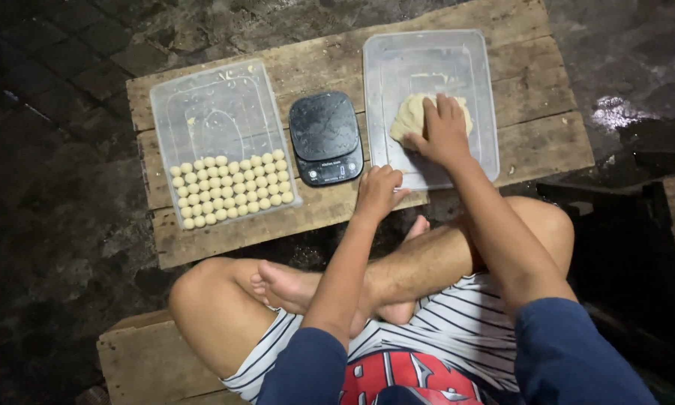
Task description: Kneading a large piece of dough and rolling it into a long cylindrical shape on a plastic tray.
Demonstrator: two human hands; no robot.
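While the right hand lies with its fingers spread flat and pressed into the top of the pale dough lump, the left hand rests curled into a loose fist at the near rim of the same clear plastic tray, holding nothing that can be seen. That dough is a soft, cream-coloured, rounded mound sitting alone in the middle of the tray on the wooden board. Just left of it stands a small black kitchen scale, and beyond that a second clear tray holds neat rows of small dough balls along its near end.
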